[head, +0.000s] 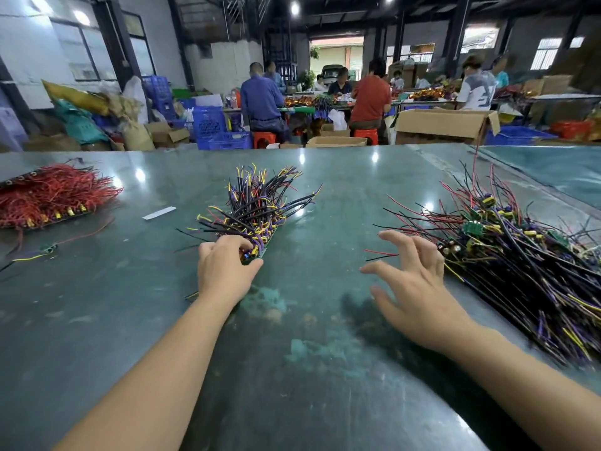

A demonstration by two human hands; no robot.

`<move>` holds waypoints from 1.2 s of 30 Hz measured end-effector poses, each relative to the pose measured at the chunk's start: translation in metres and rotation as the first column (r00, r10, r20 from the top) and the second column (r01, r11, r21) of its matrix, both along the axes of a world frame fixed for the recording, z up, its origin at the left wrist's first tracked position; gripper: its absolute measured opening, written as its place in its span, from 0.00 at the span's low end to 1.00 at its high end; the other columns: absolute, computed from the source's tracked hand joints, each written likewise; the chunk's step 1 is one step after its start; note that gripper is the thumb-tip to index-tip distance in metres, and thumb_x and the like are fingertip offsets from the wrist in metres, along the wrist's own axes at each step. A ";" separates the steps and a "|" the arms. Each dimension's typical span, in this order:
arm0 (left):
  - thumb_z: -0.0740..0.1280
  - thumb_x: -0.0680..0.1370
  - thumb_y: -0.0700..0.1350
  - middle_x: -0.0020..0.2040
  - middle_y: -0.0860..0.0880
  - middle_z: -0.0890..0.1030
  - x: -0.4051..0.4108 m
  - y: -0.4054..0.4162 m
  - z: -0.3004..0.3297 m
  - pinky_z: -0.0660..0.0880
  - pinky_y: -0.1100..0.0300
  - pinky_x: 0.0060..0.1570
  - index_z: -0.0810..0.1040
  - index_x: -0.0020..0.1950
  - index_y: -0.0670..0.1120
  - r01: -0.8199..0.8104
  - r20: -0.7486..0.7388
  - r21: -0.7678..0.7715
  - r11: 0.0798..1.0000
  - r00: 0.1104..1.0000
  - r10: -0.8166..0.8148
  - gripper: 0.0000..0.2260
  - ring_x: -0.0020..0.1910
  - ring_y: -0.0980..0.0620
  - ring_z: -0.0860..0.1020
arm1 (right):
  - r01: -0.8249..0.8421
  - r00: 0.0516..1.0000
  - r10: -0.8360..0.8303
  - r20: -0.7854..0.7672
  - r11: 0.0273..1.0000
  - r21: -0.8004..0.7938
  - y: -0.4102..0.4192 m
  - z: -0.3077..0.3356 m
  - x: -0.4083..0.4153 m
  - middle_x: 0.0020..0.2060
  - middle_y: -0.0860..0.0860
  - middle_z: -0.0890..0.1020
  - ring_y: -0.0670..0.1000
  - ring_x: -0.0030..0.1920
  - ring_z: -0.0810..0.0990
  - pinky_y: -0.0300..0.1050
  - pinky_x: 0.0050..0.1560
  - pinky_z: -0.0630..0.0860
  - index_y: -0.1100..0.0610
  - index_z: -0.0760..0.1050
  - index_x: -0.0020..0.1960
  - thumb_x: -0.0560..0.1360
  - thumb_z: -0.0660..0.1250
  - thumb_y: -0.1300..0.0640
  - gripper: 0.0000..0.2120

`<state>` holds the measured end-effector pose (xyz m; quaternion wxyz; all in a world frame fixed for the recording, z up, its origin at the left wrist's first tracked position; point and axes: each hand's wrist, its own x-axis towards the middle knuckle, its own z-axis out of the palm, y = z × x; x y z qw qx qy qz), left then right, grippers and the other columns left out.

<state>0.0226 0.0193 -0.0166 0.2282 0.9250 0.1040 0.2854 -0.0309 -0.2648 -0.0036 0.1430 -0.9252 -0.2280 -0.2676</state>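
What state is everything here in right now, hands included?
left hand: grips the near end of the wired board strip.
right hand: open, fingers spread, beside the loose pile.
wired board strip: wires sticking upward.
loose pile: heaped, tangled.
red-wire panel: lying flat, untouched.
cardboard box: flaps open.

Glossy dark green surface (325, 369), wired parts in three places.
A bundle of wired boards (257, 206) sits mid-surface, a broad heap of wired circuit boards (520, 255) spreads along the right, and a pile of red-wired boards (48, 196) lies far left. A white strip (159, 212) lies between pile and bundle. A loose small board (48, 248) trails red and yellow wires near the left edge.
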 end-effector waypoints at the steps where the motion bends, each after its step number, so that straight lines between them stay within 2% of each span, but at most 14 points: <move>1: 0.74 0.70 0.49 0.51 0.49 0.81 -0.002 -0.004 0.002 0.66 0.56 0.52 0.81 0.48 0.50 0.039 0.028 -0.017 0.999 0.999 -0.039 0.09 0.52 0.44 0.73 | -0.012 1.000 0.012 -0.017 1.000 0.011 0.001 0.000 0.000 0.65 0.57 0.70 0.58 0.63 0.60 0.54 0.60 0.59 0.52 0.80 0.51 0.68 0.73 0.63 0.14; 3: 0.74 0.70 0.49 0.47 0.50 0.81 -0.008 -0.014 0.008 0.69 0.57 0.47 0.81 0.44 0.50 0.134 0.094 -0.077 0.988 0.988 -0.127 0.06 0.45 0.49 0.76 | -0.084 0.993 0.090 -0.070 0.993 0.084 0.001 0.003 0.002 0.59 0.53 0.75 0.56 0.57 0.69 0.44 0.57 0.62 0.53 0.80 0.50 0.70 0.71 0.64 0.11; 5: 0.74 0.70 0.49 0.41 0.55 0.80 -0.018 -0.028 0.013 0.69 0.62 0.42 0.80 0.41 0.52 0.243 0.159 -0.112 0.964 0.962 -0.224 0.05 0.36 0.60 0.75 | -0.112 0.953 0.194 -0.234 0.940 0.324 0.002 0.007 0.001 0.47 0.44 0.79 0.46 0.42 0.76 0.32 0.47 0.67 0.50 0.78 0.50 0.74 0.67 0.64 0.10; 7: 0.75 0.70 0.48 0.38 0.58 0.79 -0.030 -0.044 0.017 0.69 0.70 0.40 0.81 0.41 0.51 0.389 0.230 -0.113 0.914 0.905 -0.357 0.05 0.34 0.66 0.75 | 0.006 0.883 0.258 -0.392 0.829 0.559 0.006 0.011 0.000 0.40 0.44 0.80 0.44 0.32 0.76 0.34 0.39 0.72 0.52 0.78 0.52 0.76 0.65 0.60 0.06; 11: 0.73 0.70 0.49 0.42 0.53 0.81 -0.051 -0.076 0.021 0.73 0.63 0.43 0.81 0.43 0.46 0.661 0.220 0.082 0.746 0.718 -0.661 0.08 0.38 0.60 0.77 | 0.220 0.638 0.553 -0.536 0.536 0.815 0.020 0.013 -0.006 0.44 0.56 0.82 0.48 0.36 0.82 0.37 0.38 0.78 0.57 0.78 0.52 0.77 0.65 0.54 0.08; 14: 0.73 0.71 0.48 0.43 0.50 0.80 -0.054 -0.088 0.021 0.73 0.56 0.42 0.80 0.45 0.43 0.738 0.094 0.237 0.632 0.630 -0.771 0.09 0.40 0.52 0.76 | 0.196 0.606 0.584 -0.540 0.549 0.813 0.025 0.009 -0.010 0.42 0.54 0.84 0.46 0.41 0.82 0.37 0.44 0.80 0.57 0.81 0.50 0.76 0.66 0.54 0.09; 19: 0.74 0.71 0.46 0.48 0.51 0.80 -0.058 -0.085 0.019 0.74 0.67 0.44 0.81 0.52 0.45 0.834 0.129 0.067 0.547 0.537 -0.834 0.11 0.39 0.62 0.76 | 0.253 0.592 0.627 -0.506 0.451 0.856 0.018 0.007 -0.004 0.42 0.52 0.85 0.43 0.43 0.81 0.36 0.48 0.79 0.60 0.80 0.48 0.74 0.69 0.60 0.04; 21: 0.72 0.72 0.46 0.44 0.50 0.80 -0.062 -0.083 0.023 0.77 0.63 0.40 0.80 0.53 0.44 0.833 0.232 -0.019 0.553 0.542 -0.808 0.11 0.37 0.58 0.79 | 0.268 0.604 0.635 -0.482 0.408 0.873 0.018 0.006 -0.004 0.40 0.52 0.84 0.43 0.42 0.81 0.35 0.45 0.78 0.59 0.79 0.46 0.74 0.67 0.64 0.03; 24: 0.68 0.74 0.49 0.29 0.58 0.75 -0.066 -0.080 0.028 0.68 0.69 0.30 0.77 0.36 0.49 0.792 0.330 -0.041 0.609 0.586 -0.740 0.07 0.26 0.62 0.71 | 0.294 0.645 0.667 -0.374 0.236 0.926 0.015 0.006 0.000 0.43 0.55 0.84 0.46 0.43 0.82 0.36 0.46 0.79 0.63 0.78 0.49 0.74 0.65 0.67 0.05; 27: 0.68 0.74 0.51 0.21 0.59 0.69 -0.067 -0.079 0.028 0.62 0.70 0.28 0.70 0.28 0.55 0.667 0.269 -0.038 0.744 0.724 -0.635 0.15 0.22 0.61 0.67 | 0.292 0.677 0.707 -0.203 -0.004 0.956 0.012 0.009 0.003 0.45 0.59 0.84 0.51 0.44 0.83 0.40 0.50 0.80 0.69 0.75 0.53 0.74 0.63 0.69 0.09; 30: 0.69 0.73 0.60 0.25 0.58 0.77 -0.063 -0.081 0.028 0.71 0.68 0.33 0.79 0.32 0.50 0.533 0.137 -0.208 0.820 0.846 -0.515 0.16 0.27 0.59 0.77 | 0.271 0.672 0.735 -0.094 -0.126 0.954 0.011 0.013 0.003 0.43 0.58 0.84 0.50 0.43 0.84 0.38 0.44 0.80 0.67 0.74 0.51 0.71 0.63 0.69 0.09; 31: 0.69 0.71 0.60 0.30 0.55 0.81 -0.062 -0.083 0.028 0.74 0.68 0.36 0.81 0.37 0.48 0.517 0.089 -0.365 0.774 0.847 -0.524 0.16 0.30 0.58 0.79 | 0.266 0.659 0.747 -0.087 -0.123 0.956 0.012 0.013 0.001 0.44 0.58 0.84 0.50 0.43 0.84 0.38 0.43 0.80 0.67 0.74 0.51 0.70 0.65 0.68 0.10; 33: 0.70 0.71 0.54 0.41 0.47 0.84 -0.060 -0.089 0.025 0.79 0.63 0.41 0.81 0.46 0.45 0.491 0.077 -0.700 0.519 0.774 -0.628 0.13 0.35 0.55 0.81 | 0.245 0.630 0.767 -0.119 -0.051 0.968 0.014 0.011 -0.001 0.45 0.58 0.84 0.50 0.45 0.83 0.38 0.45 0.79 0.65 0.75 0.51 0.69 0.66 0.67 0.11; 36: 0.68 0.75 0.40 0.48 0.43 0.83 -0.060 -0.093 0.020 0.79 0.58 0.51 0.81 0.51 0.42 0.468 0.149 -0.838 0.283 0.693 -0.705 0.06 0.44 0.51 0.81 | 0.206 0.628 0.743 -0.234 0.131 0.970 0.018 0.006 -0.003 0.45 0.55 0.84 0.49 0.45 0.82 0.39 0.49 0.79 0.62 0.76 0.53 0.73 0.65 0.67 0.09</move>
